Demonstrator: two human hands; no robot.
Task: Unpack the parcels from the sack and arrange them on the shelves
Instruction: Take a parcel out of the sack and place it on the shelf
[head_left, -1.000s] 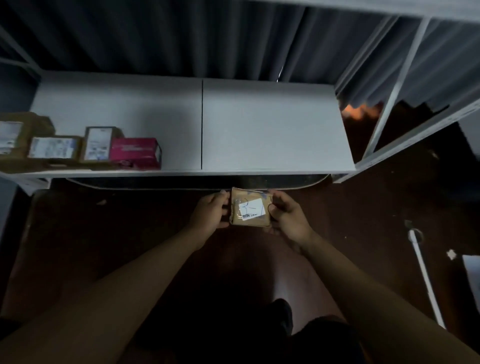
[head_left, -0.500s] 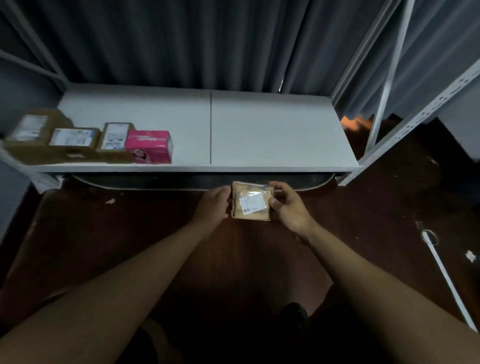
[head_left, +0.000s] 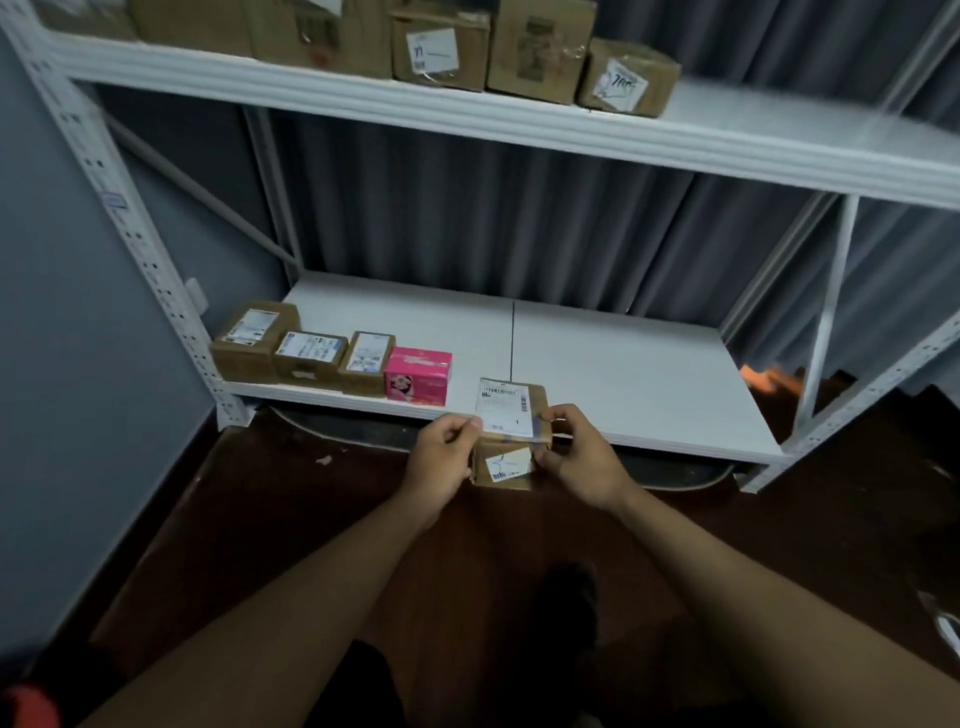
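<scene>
I stand on a dark brown floor (head_left: 270, 519) before a white metal shelving unit (head_left: 156, 291) with perforated uprights. A pleated grey curtain (head_left: 467, 223) hangs behind it, and a plain grey wall (head_left: 57, 389) runs along my left in dim light.

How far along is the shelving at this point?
Done: four parcels sit in a row at the left end of the lower shelf, the pink box last in line, and more boxes stand on the upper shelf. In hand: both the left hand and right hand grip a small brown parcel at the lower shelf's front edge. Left: setting it down. The sack is out of view.
</scene>
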